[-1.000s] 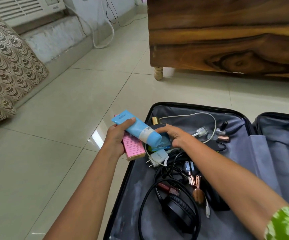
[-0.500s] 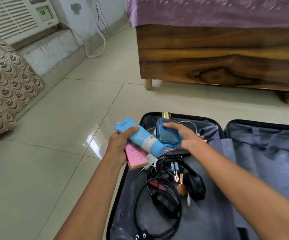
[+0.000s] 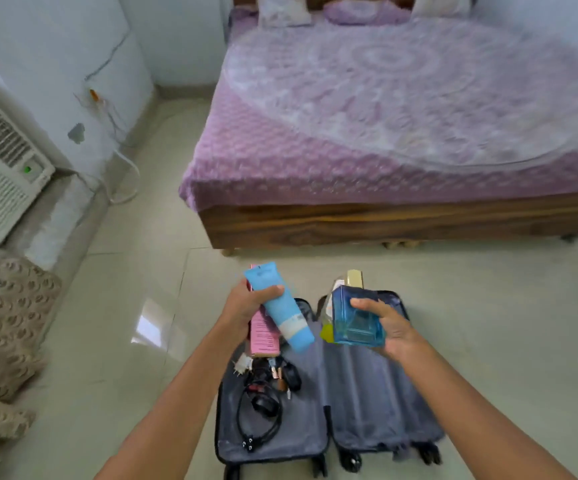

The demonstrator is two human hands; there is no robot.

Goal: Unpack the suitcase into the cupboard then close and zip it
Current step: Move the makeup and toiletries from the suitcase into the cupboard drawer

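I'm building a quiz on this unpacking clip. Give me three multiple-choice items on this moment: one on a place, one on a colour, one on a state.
1. Where do the headphones lie?
A. on the bed
B. in the suitcase's left half
C. on the floor tiles

2. What colour is the tube that the left hand grips?
A. light blue
B. red
C. black

3. What state is the suitcase in?
A. zipped shut
B. standing upright
C. lying open

Answers: 1 B, they sit among cables on the left lining. 2 A, its body is light blue. 3 C, both grey-lined halves lie flat and exposed.
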